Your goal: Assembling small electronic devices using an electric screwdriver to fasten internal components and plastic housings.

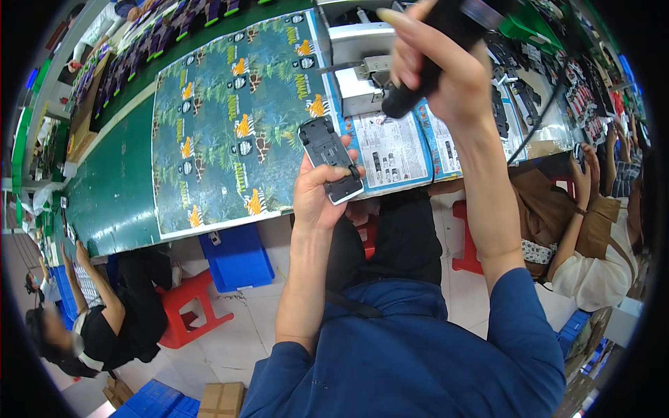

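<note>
My left hand (317, 196) is closed around a toy car (323, 148) over the table's near edge. The car lies underside up, with its black chassis showing and a pale body edge at the bottom. My right hand (453, 73) is raised to the right of it, wrapped round a black electric screwdriver (411, 92) with a cable. Its tapered end points down and left, apart from the car. Behind it stands a silver metal fixture (359, 94).
Printed sheets with animal pictures (237, 132) cover the green table (115, 188). Black car parts (523, 97) lie at the right, near a green bin (529, 31). Purple and black parts (150, 42) line the far left. People sit on both sides; a blue crate (240, 261) and red stool (188, 313) stand below.
</note>
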Available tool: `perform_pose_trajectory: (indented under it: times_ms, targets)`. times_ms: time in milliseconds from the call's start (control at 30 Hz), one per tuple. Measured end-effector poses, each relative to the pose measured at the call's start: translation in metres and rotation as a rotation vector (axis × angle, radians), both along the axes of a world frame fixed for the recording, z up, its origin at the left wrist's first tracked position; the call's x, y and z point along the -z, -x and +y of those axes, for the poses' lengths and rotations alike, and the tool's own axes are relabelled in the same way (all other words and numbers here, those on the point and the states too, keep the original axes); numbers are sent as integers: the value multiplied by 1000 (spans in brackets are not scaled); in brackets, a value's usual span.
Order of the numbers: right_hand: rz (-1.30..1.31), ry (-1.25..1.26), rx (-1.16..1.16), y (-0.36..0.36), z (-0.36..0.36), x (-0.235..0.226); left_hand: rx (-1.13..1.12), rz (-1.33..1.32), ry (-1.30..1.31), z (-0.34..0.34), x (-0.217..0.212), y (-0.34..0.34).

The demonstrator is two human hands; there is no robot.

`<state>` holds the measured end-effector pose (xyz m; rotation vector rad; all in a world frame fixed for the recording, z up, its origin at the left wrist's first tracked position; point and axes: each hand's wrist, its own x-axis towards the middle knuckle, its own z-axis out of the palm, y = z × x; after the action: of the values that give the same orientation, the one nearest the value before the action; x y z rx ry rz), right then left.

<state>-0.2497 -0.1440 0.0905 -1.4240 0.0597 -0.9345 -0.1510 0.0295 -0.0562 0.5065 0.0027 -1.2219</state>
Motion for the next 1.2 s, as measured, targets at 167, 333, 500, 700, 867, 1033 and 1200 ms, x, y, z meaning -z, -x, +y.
perform_pose_trajectory:
  times_ms: [167, 333, 500, 700, 867, 1033, 1200]
  targets:
    - [-55, -2, -109, 25, 54, 8, 26, -36, -37, -5, -5, 0]
    - [-112, -231, -79, 16, 81, 14, 17, -11, -14, -6, 0, -1]
    - [-51, -206, -91, 13, 79, 18, 32, -11, -8, -6, 3, -3]
    - [73, 88, -70, 6, 73, 25, 57, 40, 29, -8, 4, -4]
    - [75, 16, -154, 1, 72, 24, 40, 212, 36, -16, -12, -3]
    - [52, -44, -225, -1, 71, 26, 57, 182, 61, -15, -11, -3]
    - [-7, -27, -219, 0, 70, 26, 81, 212, 41, -13, -11, -2]
